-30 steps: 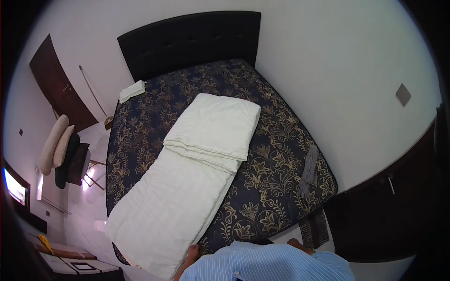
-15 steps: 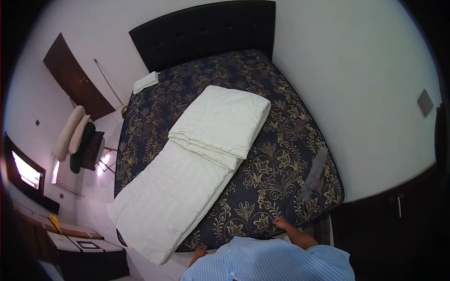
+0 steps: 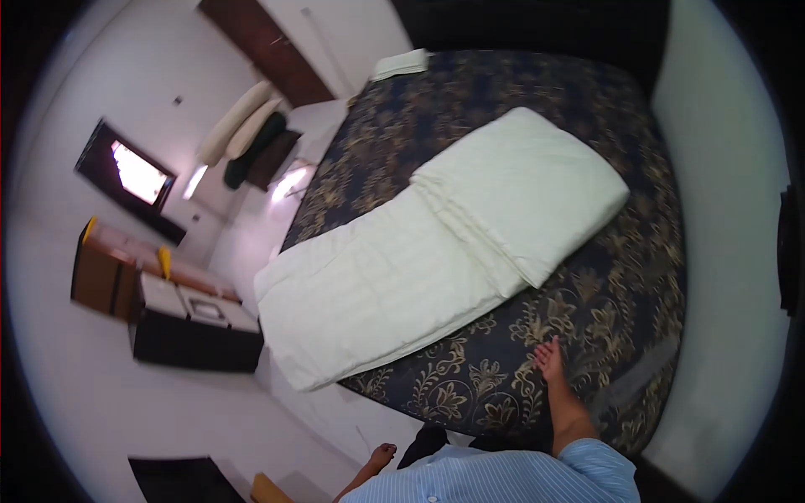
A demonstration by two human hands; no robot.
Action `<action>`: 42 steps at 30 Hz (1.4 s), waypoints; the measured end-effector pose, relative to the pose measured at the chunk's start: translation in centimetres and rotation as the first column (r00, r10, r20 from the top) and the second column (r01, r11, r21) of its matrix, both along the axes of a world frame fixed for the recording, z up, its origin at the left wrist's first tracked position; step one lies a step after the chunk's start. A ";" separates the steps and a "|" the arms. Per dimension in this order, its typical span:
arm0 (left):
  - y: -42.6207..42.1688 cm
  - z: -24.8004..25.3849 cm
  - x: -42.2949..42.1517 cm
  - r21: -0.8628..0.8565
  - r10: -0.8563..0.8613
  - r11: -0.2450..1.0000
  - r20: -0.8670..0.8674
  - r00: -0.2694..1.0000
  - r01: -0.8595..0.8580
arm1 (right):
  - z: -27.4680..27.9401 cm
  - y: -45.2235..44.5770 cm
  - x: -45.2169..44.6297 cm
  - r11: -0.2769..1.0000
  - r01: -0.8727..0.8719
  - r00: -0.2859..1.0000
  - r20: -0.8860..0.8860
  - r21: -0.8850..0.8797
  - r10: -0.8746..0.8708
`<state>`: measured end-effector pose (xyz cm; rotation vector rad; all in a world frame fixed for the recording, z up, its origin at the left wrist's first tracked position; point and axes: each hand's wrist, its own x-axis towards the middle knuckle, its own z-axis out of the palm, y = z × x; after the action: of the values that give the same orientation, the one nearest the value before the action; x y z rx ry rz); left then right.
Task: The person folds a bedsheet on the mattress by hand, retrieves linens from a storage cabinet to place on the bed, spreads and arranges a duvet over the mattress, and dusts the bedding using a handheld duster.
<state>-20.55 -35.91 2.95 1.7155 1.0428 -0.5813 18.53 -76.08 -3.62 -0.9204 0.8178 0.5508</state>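
Observation:
A white folded duvet [image 3: 377, 293] lies slantwise across the dark mattress [image 3: 486, 390] with its gold floral pattern. Its upper part is doubled over into a thicker layer, and its lower end reaches the mattress edge on the left. My right hand [image 3: 549, 359] is stretched out above the mattress, to the right of the duvet and apart from it, fingers spread and nothing in them. Low beside my body, off the foot of the bed, my left hand [image 3: 383, 455] hangs with its fingers curled in; I see nothing held.
Folded white cloth [image 3: 401, 64] rests at the mattress's far left corner, near the dark headboard [image 3: 537, 29]. Stacked pillows [image 3: 243, 138] stand on the left beyond the bed. Boxes and a black cabinet [image 3: 197, 339] line the left wall. A wall [image 3: 717, 251] borders the bed's right side.
My view has turned left, so the bed appears farther right. My right hand has moved forward from the mattress's front edge and opened. My left hand has come away from that edge.

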 end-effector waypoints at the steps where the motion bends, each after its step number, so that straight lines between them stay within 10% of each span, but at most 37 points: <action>1: -1.0 0.2 -0.7 0.016 0.015 1.000 -0.020 1.000 -0.015 | -0.6 0.2 1.7 1.000 -0.004 1.000 0.007 0.009 0.004; 9: -7.1 1.9 -0.6 0.018 0.069 0.998 -0.122 0.990 -0.067 | 2.5 5.7 16.5 0.988 0.156 0.986 0.054 -0.019 -0.155; 11: -7.3 2.4 -0.1 0.015 0.022 1.000 -0.177 0.984 -0.019 | 0.3 6.1 20.1 0.957 0.017 0.902 0.409 0.290 -0.140; 14: -7.6 3.2 2.5 0.195 -0.118 0.971 -0.115 0.986 0.139 | -7.4 5.3 24.0 0.948 -0.246 0.759 0.648 0.201 0.059; 15: -7.9 3.7 3.7 0.170 -0.025 0.985 -0.069 0.997 0.037 | -8.4 5.5 24.3 0.944 -0.258 0.762 0.644 0.207 0.068; 18: -9.3 3.9 5.3 0.112 0.095 0.989 -0.024 0.995 -0.092 | -5.3 5.5 25.1 0.985 0.121 0.979 -0.178 0.124 -0.098; 23: -9.9 4.3 5.0 0.063 0.016 0.998 -0.022 1.000 -0.015 | -6.4 6.2 26.3 0.957 0.285 0.940 -0.210 0.052 -0.269; 26: -9.6 4.3 3.6 0.087 -0.046 0.995 -0.059 0.997 0.051 | -11.3 4.5 27.0 0.916 0.287 0.940 0.104 0.281 -0.326; 33: -6.3 2.7 3.9 0.204 -0.104 0.971 -0.107 0.989 0.124 | 3.6 6.6 24.6 0.887 0.214 0.968 0.035 0.410 -0.249; 42: -5.4 1.1 9.6 0.178 -0.248 0.956 0.072 0.966 0.233 | 8.1 0.6 8.5 0.865 0.239 0.946 0.094 0.440 -0.309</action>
<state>-10.93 -41.29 4.07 2.0178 0.8413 -0.5722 27.08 -75.51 4.47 -0.4278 0.6321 0.3745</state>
